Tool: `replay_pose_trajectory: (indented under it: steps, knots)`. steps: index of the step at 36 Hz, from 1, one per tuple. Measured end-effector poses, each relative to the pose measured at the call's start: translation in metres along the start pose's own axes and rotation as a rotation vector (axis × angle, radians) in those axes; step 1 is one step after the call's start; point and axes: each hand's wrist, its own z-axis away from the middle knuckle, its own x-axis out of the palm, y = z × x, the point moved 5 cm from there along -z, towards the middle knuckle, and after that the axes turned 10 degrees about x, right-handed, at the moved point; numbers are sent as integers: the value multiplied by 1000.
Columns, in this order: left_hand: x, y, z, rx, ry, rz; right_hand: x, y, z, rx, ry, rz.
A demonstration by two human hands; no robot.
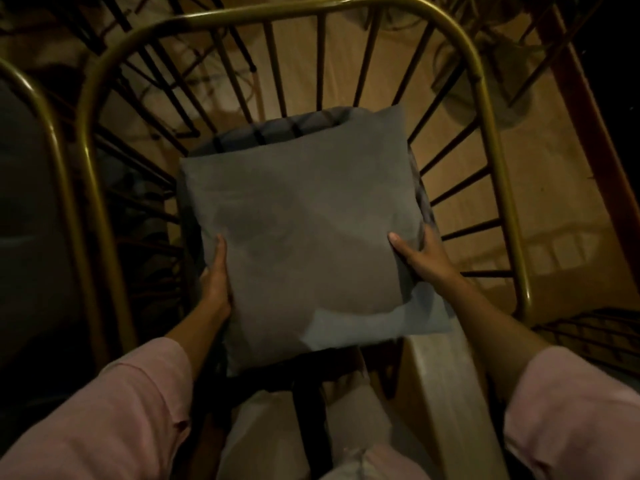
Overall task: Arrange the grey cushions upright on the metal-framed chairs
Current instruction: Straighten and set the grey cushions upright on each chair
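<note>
A square grey cushion (304, 233) fills the middle of the view, seen from above over the seat of a metal-framed chair (485, 109) with a brass-coloured top rail and dark spokes. My left hand (216, 275) grips the cushion's left edge. My right hand (420, 254) grips its right edge, thumb on the front face. A darker grey seat pad (273, 131) shows behind the cushion's top edge. The cushion leans toward the chair back; its lower edge is nearest me.
A second metal-framed chair (52, 140) stands close on the left with a dark cushion (24, 202) in it. A pale wooden table edge (446, 393) runs along the lower right. A red-brown post (585, 109) rises at the right. The floor beyond is tan.
</note>
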Motion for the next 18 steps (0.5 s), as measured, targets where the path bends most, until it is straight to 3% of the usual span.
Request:
replay_pose_trajectory:
  steps: [8, 11, 18]
  knots:
    - [7, -17, 11, 111, -33, -139, 20, 36, -22, 227, -46, 29]
    - [8, -16, 3, 105, -12, -190, 25, 29, -26, 200, -13, 65]
    - [0, 4, 15, 161, 52, -231, 42, 5, -4, 196, 260, 253]
